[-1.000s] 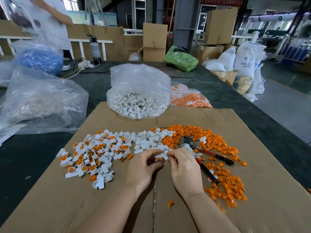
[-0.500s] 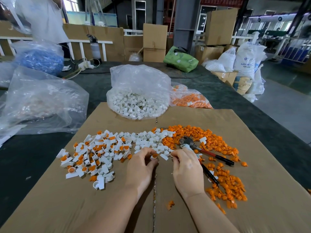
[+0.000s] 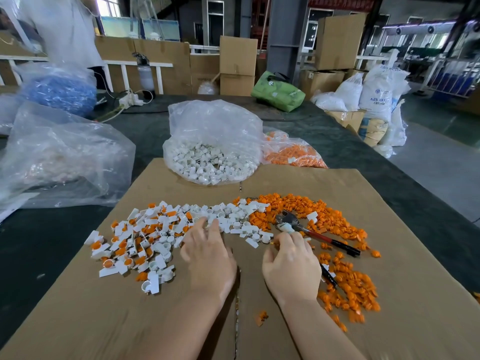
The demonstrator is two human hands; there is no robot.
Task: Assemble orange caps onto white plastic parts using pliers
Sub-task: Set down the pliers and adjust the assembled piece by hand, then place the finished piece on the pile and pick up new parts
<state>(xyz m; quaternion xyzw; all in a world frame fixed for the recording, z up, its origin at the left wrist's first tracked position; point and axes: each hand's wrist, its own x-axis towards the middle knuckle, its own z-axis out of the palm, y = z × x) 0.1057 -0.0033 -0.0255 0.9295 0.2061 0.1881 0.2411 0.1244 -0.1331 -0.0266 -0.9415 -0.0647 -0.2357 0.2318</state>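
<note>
A: Where are the pliers (image 3: 306, 231)?
B: On the cardboard (image 3: 389, 320), just beyond the right hand (image 3: 292, 266), amid orange caps (image 3: 345, 224).
A: Grip state?
B: Right: cannot tell. Left hand (image 3: 207, 253): fingers apart, reaching to white parts (image 3: 231, 216).

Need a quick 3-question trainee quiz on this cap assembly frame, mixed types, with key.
1. True or false: the pliers lie on the cardboard sheet.
2. The loose orange caps lie mostly on which side of the right hand? A) left B) right
3. Fill in: the bag of white parts sits at the cardboard's ____ edge.

Key: 1 true; 2 B; 3 far. The left hand reaches into the loose white parts.
</note>
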